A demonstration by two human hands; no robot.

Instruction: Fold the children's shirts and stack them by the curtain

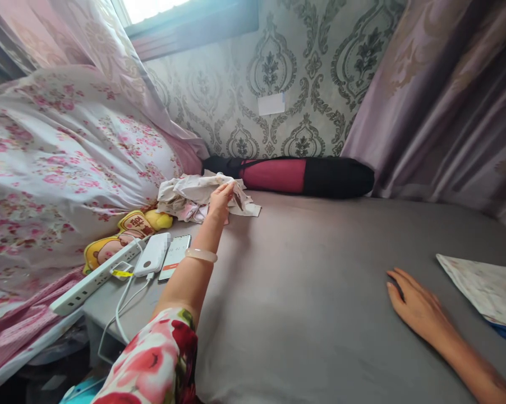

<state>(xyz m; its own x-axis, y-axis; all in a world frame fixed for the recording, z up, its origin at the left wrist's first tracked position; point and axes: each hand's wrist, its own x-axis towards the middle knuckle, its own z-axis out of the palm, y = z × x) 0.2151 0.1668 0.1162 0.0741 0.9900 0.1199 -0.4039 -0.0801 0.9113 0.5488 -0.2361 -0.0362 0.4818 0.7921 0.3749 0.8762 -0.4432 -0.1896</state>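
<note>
My left hand [222,198] reaches out to a heap of crumpled, pale clothes [185,191] at the far left of the grey surface. Its fingers are closed on a whitish garment [244,207] at the heap's right side; which kind of garment it is, I cannot tell. My right hand [419,303] lies low over the grey surface on the right, palm down, fingers loosely stretched, holding nothing. Just right of it, apart from the fingers, is a flat, pale patterned cloth [484,283] with a blue edge below, cut off by the frame.
A long black and red bag [278,175] lies along the wallpapered wall. Left of my forearm are a phone [175,255], a white power bank [152,255], cables and a power strip [97,275]. Yellow plush toys [141,221] sit by the floral fabric [68,151]. Curtains [438,101] hang at both sides.
</note>
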